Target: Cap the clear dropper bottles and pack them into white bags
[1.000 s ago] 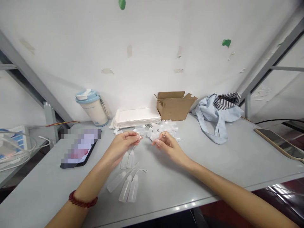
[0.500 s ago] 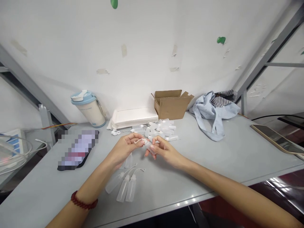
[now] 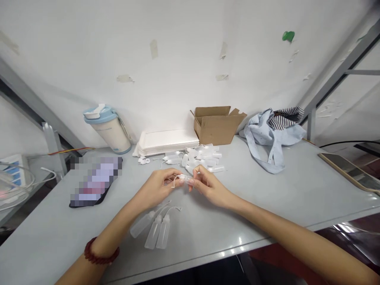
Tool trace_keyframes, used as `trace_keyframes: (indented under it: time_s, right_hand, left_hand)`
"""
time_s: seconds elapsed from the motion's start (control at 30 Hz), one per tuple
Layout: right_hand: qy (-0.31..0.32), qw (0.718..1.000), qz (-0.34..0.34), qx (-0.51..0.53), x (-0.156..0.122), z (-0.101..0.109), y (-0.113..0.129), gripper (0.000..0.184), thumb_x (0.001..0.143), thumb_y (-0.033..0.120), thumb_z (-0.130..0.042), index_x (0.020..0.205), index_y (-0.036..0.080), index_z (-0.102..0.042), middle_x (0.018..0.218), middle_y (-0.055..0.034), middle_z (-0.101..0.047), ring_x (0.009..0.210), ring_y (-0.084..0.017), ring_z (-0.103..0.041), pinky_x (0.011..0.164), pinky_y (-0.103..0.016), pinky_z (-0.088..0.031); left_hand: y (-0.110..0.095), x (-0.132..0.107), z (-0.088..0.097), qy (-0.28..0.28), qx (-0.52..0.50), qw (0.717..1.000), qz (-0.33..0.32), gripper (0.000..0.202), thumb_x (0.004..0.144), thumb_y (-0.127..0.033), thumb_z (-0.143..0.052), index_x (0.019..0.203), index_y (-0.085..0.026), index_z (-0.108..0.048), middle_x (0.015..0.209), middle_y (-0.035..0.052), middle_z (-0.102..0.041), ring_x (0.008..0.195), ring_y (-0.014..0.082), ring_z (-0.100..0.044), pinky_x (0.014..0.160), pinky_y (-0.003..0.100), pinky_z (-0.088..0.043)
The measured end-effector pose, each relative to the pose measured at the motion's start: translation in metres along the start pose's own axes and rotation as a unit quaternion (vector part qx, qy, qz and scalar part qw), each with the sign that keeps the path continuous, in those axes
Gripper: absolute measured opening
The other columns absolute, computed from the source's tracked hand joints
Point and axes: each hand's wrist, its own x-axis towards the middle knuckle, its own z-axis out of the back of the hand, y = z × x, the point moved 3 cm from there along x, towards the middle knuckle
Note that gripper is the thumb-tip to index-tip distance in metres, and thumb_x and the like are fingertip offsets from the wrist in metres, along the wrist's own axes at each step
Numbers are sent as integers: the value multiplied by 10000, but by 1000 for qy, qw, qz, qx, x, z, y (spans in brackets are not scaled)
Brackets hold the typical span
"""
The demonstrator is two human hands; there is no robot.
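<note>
Between my two hands, above the middle of the table, is a small clear squeeze bottle (image 3: 187, 179) with a thin curved spout. My left hand (image 3: 162, 184) pinches its cap end, the spout curving down by the thumb. Fingers of my right hand (image 3: 209, 186) close round the bottle body and hide most of it. Three similar bottles (image 3: 152, 230) with bent spouts lie on the table below my left hand. Beyond my hands is a pile of several more bottles (image 3: 204, 156), with small white caps (image 3: 144, 160) to its left.
At the back stand a blue-lidded tumbler (image 3: 108, 128), a stack of white trays (image 3: 169, 142), an open cardboard box (image 3: 218, 126) and a light-blue cloth bag (image 3: 268, 136). One phone (image 3: 96, 184) lies at left, another (image 3: 350, 172) at right. The table's front edge (image 3: 204, 259) runs below my arms.
The held bottle has turned from slanted to nearly level, its spout now curving downward. My hands stay together around it. The whole view has shifted slightly.
</note>
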Motion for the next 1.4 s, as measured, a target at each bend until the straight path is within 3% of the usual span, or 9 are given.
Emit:
trace_keyframes:
  time_s: [0.17,0.27,0.4,0.53,0.67,0.77,1.03,1.17,1.4]
  right_hand:
    - [13,1000,5,-24,-3,1,3,201,897,343,-482,805,212,-361,677,36,-536,570,-98,-379,545,-232,-297]
    - [35,999,-10,24,-2,2,0,230,898,384,-464,813,224,-322,650,54,-502,529,-91,-363,508,-224,-286]
    - [60,995,-22,81,1,2,-6,271,881,437,-473,827,232,-304,629,68,-475,496,-86,-332,461,-210,-266]
    - [58,995,-19,77,2,2,-6,271,887,436,-470,820,231,-306,628,68,-477,498,-84,-332,468,-208,-278]
    - [50,998,-16,37,1,3,-2,259,896,423,-468,811,222,-328,632,62,-486,506,-80,-349,487,-212,-282]
    - [58,994,-32,86,1,3,-2,298,872,462,-497,810,225,-327,631,64,-462,521,-81,-364,477,-203,-294]
    - [83,952,-161,248,3,6,-2,334,804,411,-624,783,231,-344,576,78,-376,506,-74,-354,413,-172,-234]
    - [103,933,-192,287,2,5,0,307,822,385,-614,787,233,-350,550,92,-335,463,-60,-287,398,-173,-197]
    - [78,964,-145,207,2,5,-2,319,830,441,-590,788,235,-350,584,73,-394,519,-79,-366,412,-168,-257]
  left_hand:
    - [-5,-1,1,8,-22,1000,-20,241,845,-355,-527,852,-169,-680,836,24,-694,793,180,-614,729,267,-465]
    - [-3,0,-1,6,-43,998,-35,193,822,-303,-567,887,-169,-689,896,34,-706,855,190,-622,775,271,-460]
    - [-3,-1,-3,-22,16,999,-47,178,815,-251,-570,909,-175,-700,944,40,-713,860,190,-616,767,266,-442]
    - [-3,-2,-4,-5,16,1000,-26,234,847,-319,-523,863,-170,-703,873,24,-707,787,173,-600,699,242,-441]
    - [-1,-2,-5,3,21,1000,23,372,863,-405,-466,670,-143,-646,621,-7,-597,550,123,-501,528,217,-395]
    - [0,-2,-7,9,-2,999,36,356,854,-407,-476,684,-139,-637,622,-7,-567,538,114,-464,506,213,-371]
    - [-4,-2,-8,5,-21,999,-34,363,833,-352,-543,540,-142,-506,564,-47,-327,543,93,-303,502,225,-247]
    - [-7,-2,-8,2,-5,999,-47,278,824,-315,-551,611,-139,-574,599,-33,-402,584,104,-355,537,222,-294]
    - [-1,-2,-13,50,-50,996,61,356,852,-430,-470,669,-148,-587,654,-1,-571,554,121,-519,515,218,-422]
